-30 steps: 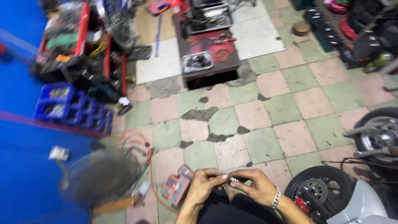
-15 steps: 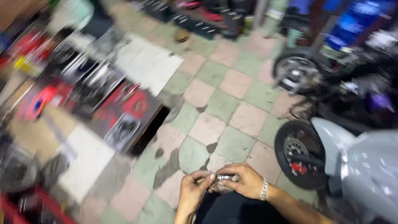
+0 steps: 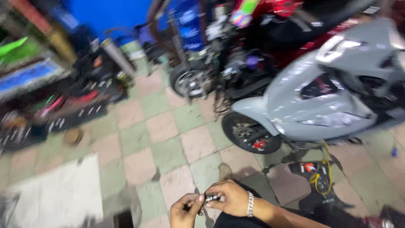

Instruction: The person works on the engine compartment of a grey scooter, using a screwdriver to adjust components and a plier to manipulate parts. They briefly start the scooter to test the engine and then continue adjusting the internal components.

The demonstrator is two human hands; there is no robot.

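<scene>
At the bottom middle of the head view, my left hand [image 3: 184, 209] and my right hand [image 3: 230, 198] meet over the tiled floor. Between their fingertips they pinch a small dark and silvery metal part [image 3: 210, 197]. My right wrist wears a silvery bracelet [image 3: 250, 204]. What the part is exactly is too blurred to tell. My lap shows as a dark shape just below the hands.
A grey scooter [image 3: 320, 93] stands at the right, its front wheel [image 3: 251, 134] close to my hands. Behind it are a red motorbike [image 3: 270, 38] and another wheel [image 3: 190, 82]. Tools and parts clutter the left side [image 3: 63, 105]. A dark component with yellow wire [image 3: 317, 177] lies at right.
The view has swung right, from the toolboxes and red tray toward the scooter and motorbikes. Both hands stay together on the small part.
</scene>
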